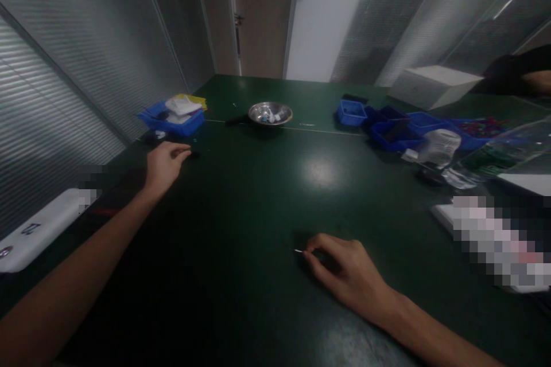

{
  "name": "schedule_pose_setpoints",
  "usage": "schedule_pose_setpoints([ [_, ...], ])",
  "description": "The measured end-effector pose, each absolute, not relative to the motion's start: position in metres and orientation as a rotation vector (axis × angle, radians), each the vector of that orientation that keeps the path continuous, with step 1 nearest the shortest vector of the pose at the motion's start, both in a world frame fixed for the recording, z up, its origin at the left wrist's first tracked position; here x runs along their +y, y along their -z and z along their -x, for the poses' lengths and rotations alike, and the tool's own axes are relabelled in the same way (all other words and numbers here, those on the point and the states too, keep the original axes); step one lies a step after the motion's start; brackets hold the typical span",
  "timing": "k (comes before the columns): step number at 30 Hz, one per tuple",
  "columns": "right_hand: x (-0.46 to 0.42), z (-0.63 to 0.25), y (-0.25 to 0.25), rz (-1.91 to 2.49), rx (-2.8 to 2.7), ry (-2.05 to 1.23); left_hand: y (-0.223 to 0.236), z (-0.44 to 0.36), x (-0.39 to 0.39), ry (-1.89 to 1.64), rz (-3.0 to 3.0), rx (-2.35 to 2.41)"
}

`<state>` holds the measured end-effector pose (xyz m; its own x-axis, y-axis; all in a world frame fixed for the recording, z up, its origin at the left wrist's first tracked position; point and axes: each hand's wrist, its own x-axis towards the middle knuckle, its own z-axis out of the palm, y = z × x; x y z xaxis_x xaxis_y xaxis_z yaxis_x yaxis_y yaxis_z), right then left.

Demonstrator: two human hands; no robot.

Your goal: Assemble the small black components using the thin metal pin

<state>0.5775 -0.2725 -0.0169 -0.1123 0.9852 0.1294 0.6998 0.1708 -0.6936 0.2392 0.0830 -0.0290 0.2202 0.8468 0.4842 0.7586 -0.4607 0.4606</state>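
Observation:
My right hand is closed in a pinch low over the green table. A short, thin whitish piece sticks out from its fingertips; its kind is too small to tell. Farther off on the left, my left hand has thumb and fingers pressed together, and what they hold, if anything, cannot be made out. Just beyond that hand stands a blue basket with white and yellow packets in it. Tiny bits lie on the table close to the fingers.
At the back is a metal bowl with small white and blue things inside. Blue bins, a clear bottle and a white box stand right. A white device lies left. Another person's arm shows far right.

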Motion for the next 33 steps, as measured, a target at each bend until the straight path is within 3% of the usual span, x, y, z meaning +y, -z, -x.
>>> schedule_pose_setpoints([
  [33,-0.272,-0.577,0.015,1.602,-1.89,-0.628,0.034,-0.241,0.1,-0.871,-1.738,1.574],
])
